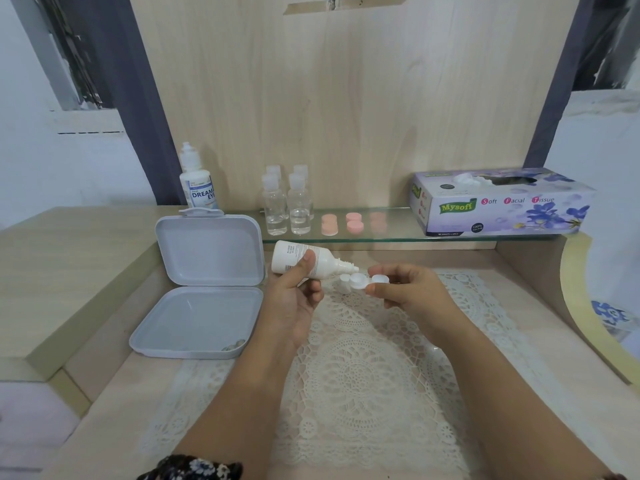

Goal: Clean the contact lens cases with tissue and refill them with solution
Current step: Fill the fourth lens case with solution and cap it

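On the left of the pale wooden counter [86,271] an open grey hinged plastic box [204,282] lies beside the white lace mat [363,358], with an upright white solution bottle with a blue label [199,181] behind it. The left hand [294,299] has its grip curled round a tilted white plastic solution bottle [304,261], nozzle just above the white double-well contact lens case [360,282]. The right hand [408,289] pinches that case, below a glass shelf [381,237] carrying four small clear bottles [287,206], pink round lens cases [353,221] and a purple flowered tissue box [498,202].

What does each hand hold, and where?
Left hand grips the bottle around its body. Right hand pinches the lens case at its right end.
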A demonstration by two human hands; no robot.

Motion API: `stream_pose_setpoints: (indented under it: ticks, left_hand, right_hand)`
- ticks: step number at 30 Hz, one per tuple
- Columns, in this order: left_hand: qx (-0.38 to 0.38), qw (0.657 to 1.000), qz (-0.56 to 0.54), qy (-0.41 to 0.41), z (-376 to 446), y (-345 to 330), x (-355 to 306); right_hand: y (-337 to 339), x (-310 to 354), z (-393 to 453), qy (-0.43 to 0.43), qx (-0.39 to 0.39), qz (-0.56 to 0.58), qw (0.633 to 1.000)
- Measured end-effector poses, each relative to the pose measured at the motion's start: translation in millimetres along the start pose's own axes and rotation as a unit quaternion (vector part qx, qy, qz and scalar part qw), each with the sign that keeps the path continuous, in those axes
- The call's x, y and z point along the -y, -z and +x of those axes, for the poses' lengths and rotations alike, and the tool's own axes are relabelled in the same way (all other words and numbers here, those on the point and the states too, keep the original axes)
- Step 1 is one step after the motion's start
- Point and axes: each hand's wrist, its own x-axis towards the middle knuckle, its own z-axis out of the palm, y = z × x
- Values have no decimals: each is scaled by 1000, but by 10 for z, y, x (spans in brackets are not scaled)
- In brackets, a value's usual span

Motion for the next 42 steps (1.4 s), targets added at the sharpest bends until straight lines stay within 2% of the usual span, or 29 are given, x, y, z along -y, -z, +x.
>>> stream_pose_setpoints:
  ticks: [42]
  left_hand:
    - [3,1000,9,-14,-13,-12,-8]
  right_hand:
    - [1,1,-6,-8,5,13,1000]
